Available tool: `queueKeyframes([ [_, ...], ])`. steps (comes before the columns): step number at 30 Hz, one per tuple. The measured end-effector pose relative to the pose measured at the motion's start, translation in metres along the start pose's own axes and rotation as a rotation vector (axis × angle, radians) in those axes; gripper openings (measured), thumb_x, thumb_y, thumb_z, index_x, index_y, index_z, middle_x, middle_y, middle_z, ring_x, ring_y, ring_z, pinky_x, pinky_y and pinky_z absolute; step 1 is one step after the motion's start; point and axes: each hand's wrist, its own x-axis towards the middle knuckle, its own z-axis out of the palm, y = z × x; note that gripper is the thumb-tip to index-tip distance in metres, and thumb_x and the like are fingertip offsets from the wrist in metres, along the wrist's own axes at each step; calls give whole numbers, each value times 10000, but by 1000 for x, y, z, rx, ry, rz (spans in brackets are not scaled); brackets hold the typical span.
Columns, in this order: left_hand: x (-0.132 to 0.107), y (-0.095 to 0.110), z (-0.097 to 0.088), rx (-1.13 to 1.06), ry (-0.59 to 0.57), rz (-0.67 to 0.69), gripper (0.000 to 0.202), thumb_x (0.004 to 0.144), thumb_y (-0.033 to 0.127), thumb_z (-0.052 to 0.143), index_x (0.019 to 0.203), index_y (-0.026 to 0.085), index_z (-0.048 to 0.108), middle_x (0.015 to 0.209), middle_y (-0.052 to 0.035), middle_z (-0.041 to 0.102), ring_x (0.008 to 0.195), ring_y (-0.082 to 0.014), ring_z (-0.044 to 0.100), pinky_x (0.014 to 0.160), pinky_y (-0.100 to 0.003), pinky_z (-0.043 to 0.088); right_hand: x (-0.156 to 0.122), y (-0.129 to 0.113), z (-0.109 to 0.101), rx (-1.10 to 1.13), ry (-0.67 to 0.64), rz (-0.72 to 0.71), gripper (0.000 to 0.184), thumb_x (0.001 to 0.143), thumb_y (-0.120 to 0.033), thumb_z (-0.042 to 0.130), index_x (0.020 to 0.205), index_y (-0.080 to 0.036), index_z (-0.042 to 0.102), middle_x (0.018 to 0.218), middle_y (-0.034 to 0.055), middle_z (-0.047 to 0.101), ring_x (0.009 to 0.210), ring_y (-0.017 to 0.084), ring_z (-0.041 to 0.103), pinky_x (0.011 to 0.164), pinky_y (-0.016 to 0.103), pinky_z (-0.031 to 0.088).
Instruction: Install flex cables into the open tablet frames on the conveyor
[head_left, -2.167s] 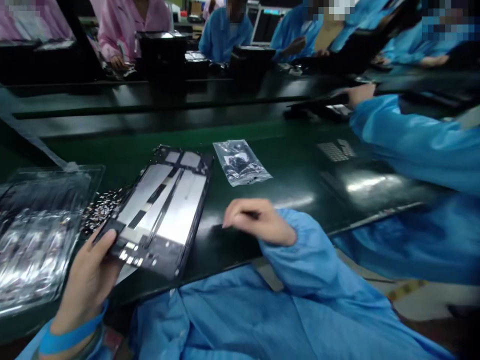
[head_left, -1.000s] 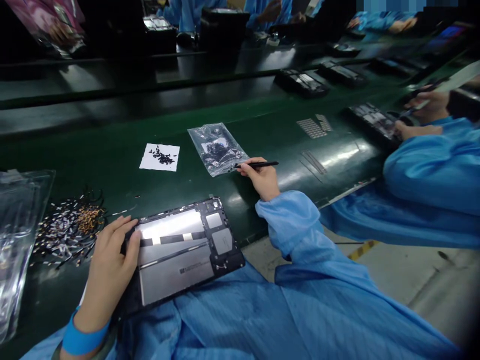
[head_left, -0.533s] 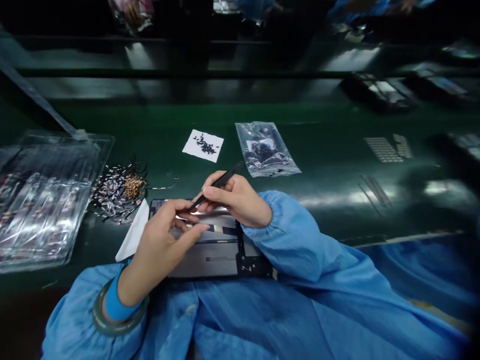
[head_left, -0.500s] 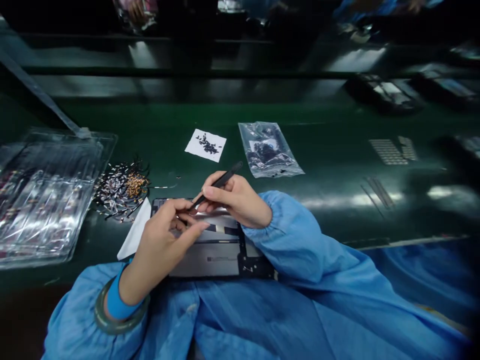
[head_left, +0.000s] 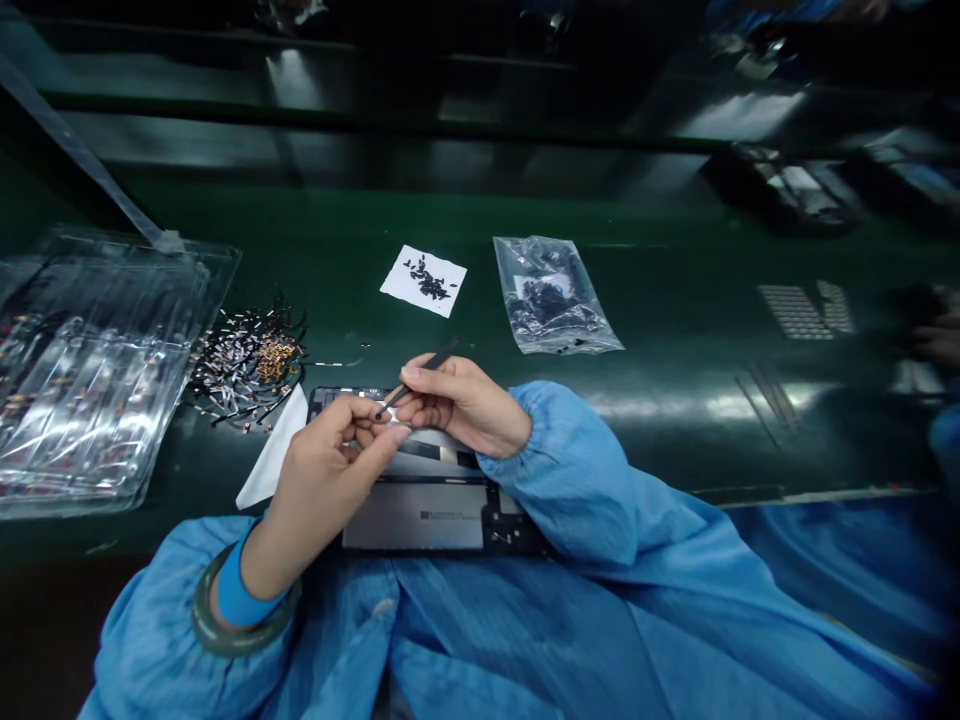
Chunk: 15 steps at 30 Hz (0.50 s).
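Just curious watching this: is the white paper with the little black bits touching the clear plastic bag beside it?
Apart. In the head view a strip of bare green belt plainly separates the white paper from the clear plastic bag.

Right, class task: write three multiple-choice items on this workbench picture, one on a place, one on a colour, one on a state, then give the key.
1. Where does the white paper square with small dark parts lie?
A. left of the clear bag
B. on the tablet frame
C. inside the plastic tray

2. What colour is the bench surface?
A. red
B. white
C. dark green

3. What does the right hand do?
A. lies flat, holding nothing
B. grips black tweezers
C. lifts the bag

Key: 1 A, the paper sits beside the bag's left edge; 2 C, the bare bench shows green; 3 B, the fingers pinch the tweezers, tip at the left hand.
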Motion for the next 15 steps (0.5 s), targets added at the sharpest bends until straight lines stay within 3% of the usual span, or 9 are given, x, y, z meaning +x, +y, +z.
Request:
queueKeyframes([
  [10,-2,4,-3,-60,-73,-65,220,829,375,612,881,164,578,526,42,579,352,-82,492,327,-167,415,0,1,-2,11,-9,16,274,685,-325,841,726,-130,652,630,36,736,522,74,681,527,100,560],
  [13,-7,-3,-7,11,-22,-14,248,849,373,611,979,164,579,651,13,633,462,-104,576,372,-179,458,-6,-6,0,6,-37,-30,286,680,-327,848,740,-126,654,656,30,742,523,65,679,542,96,564],
  [15,-11,-13,-13,158,64,106,271,864,349,612,1062,167,577,819,-32,673,632,-131,649,473,-206,524,-13,-15,3,0,-68,-95,289,669,-325,856,748,-136,652,707,18,752,570,73,701,554,101,572],
])
